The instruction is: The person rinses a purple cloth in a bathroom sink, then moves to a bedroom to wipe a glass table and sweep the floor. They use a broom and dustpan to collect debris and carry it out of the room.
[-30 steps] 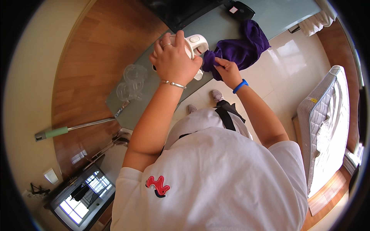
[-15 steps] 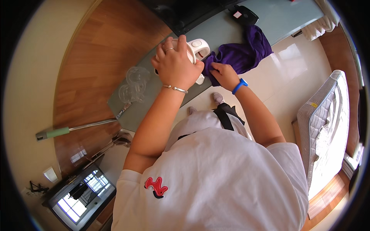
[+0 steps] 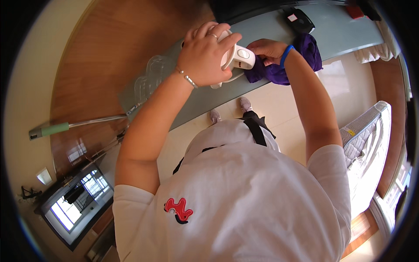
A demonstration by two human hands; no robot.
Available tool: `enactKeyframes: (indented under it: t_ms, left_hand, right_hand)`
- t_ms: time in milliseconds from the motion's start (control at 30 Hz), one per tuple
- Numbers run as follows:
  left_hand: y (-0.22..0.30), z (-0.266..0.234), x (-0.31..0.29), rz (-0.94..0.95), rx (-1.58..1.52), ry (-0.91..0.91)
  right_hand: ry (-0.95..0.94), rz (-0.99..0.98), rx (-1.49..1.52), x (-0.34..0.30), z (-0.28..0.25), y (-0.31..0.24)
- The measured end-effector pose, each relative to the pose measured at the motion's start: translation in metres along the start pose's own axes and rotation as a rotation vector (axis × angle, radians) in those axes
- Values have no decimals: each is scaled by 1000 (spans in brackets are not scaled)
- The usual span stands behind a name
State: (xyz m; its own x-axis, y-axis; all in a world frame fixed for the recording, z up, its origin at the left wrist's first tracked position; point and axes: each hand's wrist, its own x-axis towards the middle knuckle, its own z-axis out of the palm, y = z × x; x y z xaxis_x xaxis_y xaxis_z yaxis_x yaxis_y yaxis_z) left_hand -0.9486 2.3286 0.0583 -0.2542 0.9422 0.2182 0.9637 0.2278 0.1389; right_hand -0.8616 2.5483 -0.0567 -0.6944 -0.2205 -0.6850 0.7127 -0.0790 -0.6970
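My left hand (image 3: 205,54) is wrapped around a white electric kettle (image 3: 245,56), its fingers spread over the body and hiding much of it. The kettle's handle, with an oval button on top, points to the right. My right hand (image 3: 269,51) is closed just beside the handle, fingers pinched at the upper edge of a purple cloth (image 3: 279,75). The fingertips are partly hidden. Crumpled, the cloth lies on the grey-green tabletop (image 3: 194,107) and reaches over its near edge.
Clear plastic containers (image 3: 150,78) stand left of the kettle. A black box (image 3: 299,19) and a red object (image 3: 354,12) lie farther back. A metal pole with a green grip (image 3: 55,129) sticks out at left. A mattress (image 3: 364,131) stands on the right; a dark-framed screen (image 3: 76,205) is lower left.
My right hand has moved up from the cloth's near side to its top, close to the kettle handle. My left hand stays on the kettle. The whole view has shifted slightly.
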Motion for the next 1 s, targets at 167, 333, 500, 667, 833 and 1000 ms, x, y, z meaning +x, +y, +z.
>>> enactKeyframes:
  t_ms: [167,333,500,667,833,1000]
  left_hand:
    - [-7,6,-6,11,9,16]
    - [-10,11,-7,44,-11,94]
    - [-12,13,-10,33,-16,112]
    - [-13,8,-10,19,-19,55]
    - [-10,0,-11,-37,4,46]
    - [-26,4,-22,-291,56,166]
  right_hand:
    - [132,346,-1130,28,43,-67]
    - [17,294,-1078,25,36,-66]
    - [-123,101,-137,35,10,-16]
    - [-161,48,123,40,4,2]
    - [115,-199,-11,19,11,14]
    - [963,-778,-399,-20,12,12]
